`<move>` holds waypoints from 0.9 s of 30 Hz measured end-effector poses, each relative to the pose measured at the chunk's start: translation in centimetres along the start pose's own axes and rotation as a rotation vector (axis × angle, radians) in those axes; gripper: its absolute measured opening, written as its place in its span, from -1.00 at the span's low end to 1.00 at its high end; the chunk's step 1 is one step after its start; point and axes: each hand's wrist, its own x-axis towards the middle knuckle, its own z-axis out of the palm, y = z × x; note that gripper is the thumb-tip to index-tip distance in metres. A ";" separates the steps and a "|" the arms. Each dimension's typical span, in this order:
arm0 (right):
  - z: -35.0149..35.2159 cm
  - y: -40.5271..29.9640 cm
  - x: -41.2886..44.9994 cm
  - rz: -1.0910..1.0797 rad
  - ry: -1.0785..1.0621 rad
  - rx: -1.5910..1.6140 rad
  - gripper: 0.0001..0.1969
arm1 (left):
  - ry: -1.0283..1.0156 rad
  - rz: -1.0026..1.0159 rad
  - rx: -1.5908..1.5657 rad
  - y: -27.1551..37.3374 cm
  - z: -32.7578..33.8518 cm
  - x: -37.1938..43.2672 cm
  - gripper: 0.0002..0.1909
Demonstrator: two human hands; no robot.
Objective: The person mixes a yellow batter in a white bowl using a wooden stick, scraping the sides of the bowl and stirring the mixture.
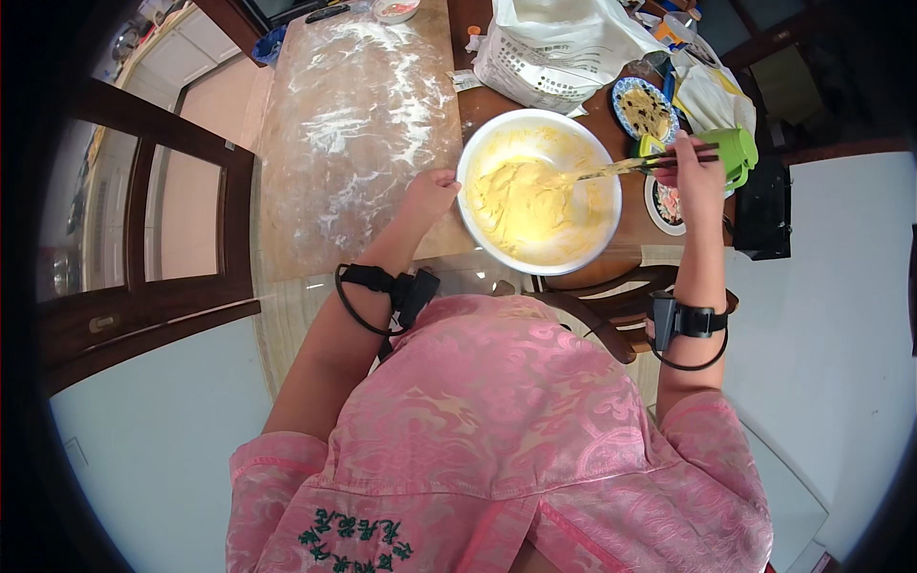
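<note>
A white basin [612,222] holds a thick yellow batter or dough [526,204], smeared up its inner wall. My left hand [433,195] grips the basin's left rim. In my right hand [691,175] is a pair of dark chopsticks [630,166], held near their upper ends on the basin's right side. The chopsticks slant left over the right rim; their lower part is coated with yellow batter and the tips reach into the mass.
A floured wooden board [308,200] lies left of the basin. Behind stands a large white sack [544,57] bearing writing. To the right are a blue-patterned plate of food [645,107], a green jug [727,154] and a bowl with pink pieces [668,204]. A wooden chair [609,315] stands below the table edge.
</note>
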 end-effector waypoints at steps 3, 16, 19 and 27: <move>-1.1 -1.4 -1.1 -0.040 0.073 -0.016 -0.70 | -0.029 -0.010 -0.002 -0.3 0.0 0.2 -0.66; 0.2 0.2 -1.1 -0.215 -0.043 0.010 -0.77 | -0.007 -0.030 0.063 -0.4 -0.4 0.6 -0.67; 1.6 4.5 -1.1 -0.207 -0.093 -0.052 -0.82 | -0.054 -0.007 0.048 2.0 -0.4 -0.8 -0.68; 5.0 7.8 0.7 -0.434 -0.186 -0.310 -0.87 | -0.015 0.014 0.129 1.8 -0.5 -1.0 -0.71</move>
